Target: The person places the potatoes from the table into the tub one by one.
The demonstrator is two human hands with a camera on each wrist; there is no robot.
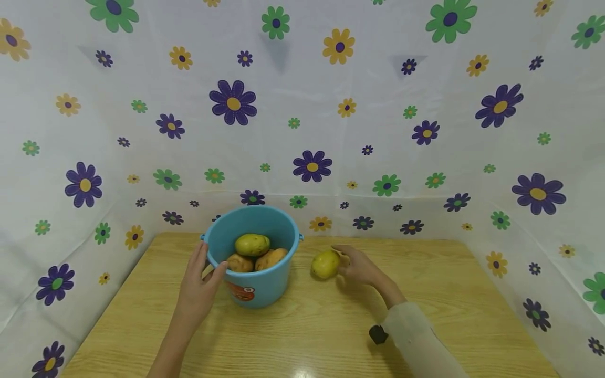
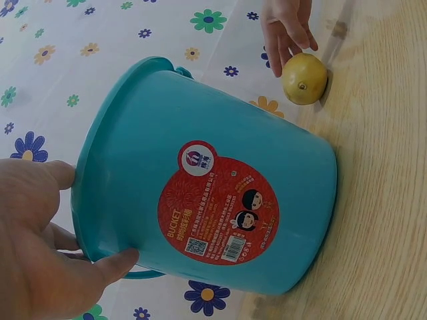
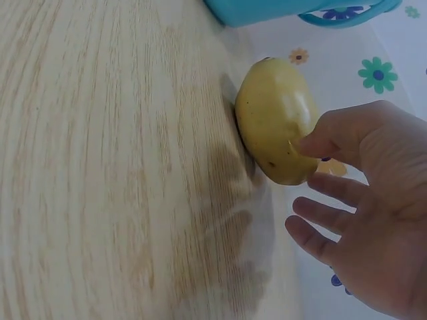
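A light blue bucket [image 1: 264,286] stands on the wooden table, a red label [image 2: 220,212] on its wall. Inside lie a yellow-green mango [image 1: 252,245] and two brown potatoes [image 1: 240,263]. My left hand [image 1: 196,286] touches the bucket's left side at the rim, with thumb and fingers spread against it. Right of the bucket, another yellow-green mango [image 3: 275,120] rests on the table. My right hand [image 1: 361,266] is at its right side, fingers apart; the thumb overlaps the mango in the right wrist view.
The wooden table [image 1: 425,294] meets a white cloth [image 1: 378,131] with printed flowers at the back and both sides. A small black object [image 1: 378,334] shows at the right sleeve's cuff. The bucket's handle [image 3: 353,20] hangs beside its rim.
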